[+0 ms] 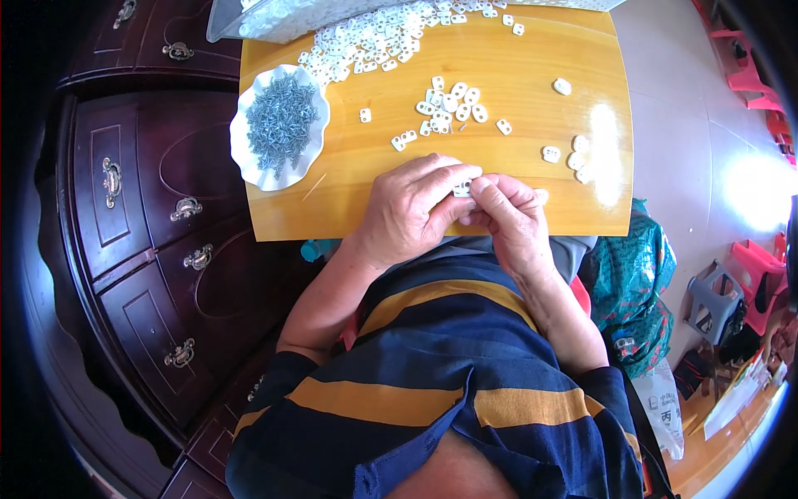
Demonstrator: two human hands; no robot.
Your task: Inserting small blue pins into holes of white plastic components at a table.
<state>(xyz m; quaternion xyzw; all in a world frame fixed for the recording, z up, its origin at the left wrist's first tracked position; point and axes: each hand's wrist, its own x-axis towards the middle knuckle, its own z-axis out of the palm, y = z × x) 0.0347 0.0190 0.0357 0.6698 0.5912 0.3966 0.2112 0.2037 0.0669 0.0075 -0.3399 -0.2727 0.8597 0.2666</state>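
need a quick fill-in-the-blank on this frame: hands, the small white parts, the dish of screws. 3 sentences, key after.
1. The left hand and right hand together pinch one small ____ plastic piece.
2. The scalloped white dish of screws sits on the person's ____ side of the wooden table.
3. The table's top is made of ____.

Missing words: white; left; wood

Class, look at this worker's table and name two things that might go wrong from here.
1. Both hands, left hand and right hand, pinch one small white piece above the table's near edge; a slip may drop it into the lap.
2. The white dish heaped with screws overhangs the table's left edge; a nudge from the left forearm might tip it.
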